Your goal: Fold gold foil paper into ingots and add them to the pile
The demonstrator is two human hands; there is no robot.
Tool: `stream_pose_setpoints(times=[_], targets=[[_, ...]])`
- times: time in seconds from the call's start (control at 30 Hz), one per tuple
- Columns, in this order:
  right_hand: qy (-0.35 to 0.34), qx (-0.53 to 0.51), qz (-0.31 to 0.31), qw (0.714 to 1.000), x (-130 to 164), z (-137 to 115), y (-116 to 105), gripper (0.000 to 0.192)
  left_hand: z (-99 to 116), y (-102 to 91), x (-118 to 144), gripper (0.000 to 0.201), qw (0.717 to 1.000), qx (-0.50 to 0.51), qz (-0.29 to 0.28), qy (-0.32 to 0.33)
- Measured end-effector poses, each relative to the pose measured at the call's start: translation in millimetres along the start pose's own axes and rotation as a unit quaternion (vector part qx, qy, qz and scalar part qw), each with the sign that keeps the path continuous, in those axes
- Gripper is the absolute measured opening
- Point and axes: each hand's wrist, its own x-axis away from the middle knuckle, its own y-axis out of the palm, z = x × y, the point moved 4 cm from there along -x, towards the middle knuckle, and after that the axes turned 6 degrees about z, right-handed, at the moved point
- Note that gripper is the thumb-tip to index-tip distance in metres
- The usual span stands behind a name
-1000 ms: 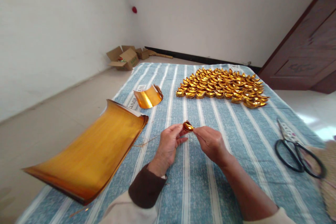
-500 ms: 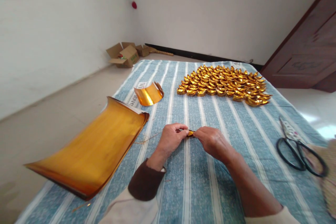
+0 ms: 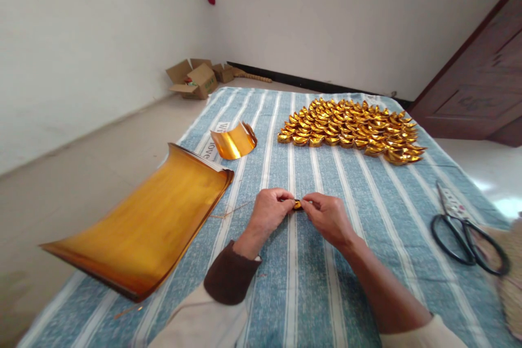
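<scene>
Nearer than the golden pile (image 3: 350, 129), I see the left hand (image 3: 269, 209), fingers spread a second ago, now pinching the small gold piece (image 3: 297, 205) opposite the pinching right hand (image 3: 328, 218), probably shaping its ends.

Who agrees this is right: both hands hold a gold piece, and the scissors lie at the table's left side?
Not left: the head view shows the scissors on the right. The left hand and right hand do hold a gold piece.
</scene>
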Motion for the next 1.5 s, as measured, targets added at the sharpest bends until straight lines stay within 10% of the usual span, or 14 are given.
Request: stream_pose_setpoints(times=[1.07,1.5], targets=[[0.044,-0.038,0.034,0.998,-1,-7,5,0.021,1,7.2,2,0.006,0.992,0.082,0.033,-0.091],[0.018,-0.023,0.055,0.998,0,-7,6,0.022,13,-2.1,-1,0.018,0.977,-0.199,-0.016,0.078]])
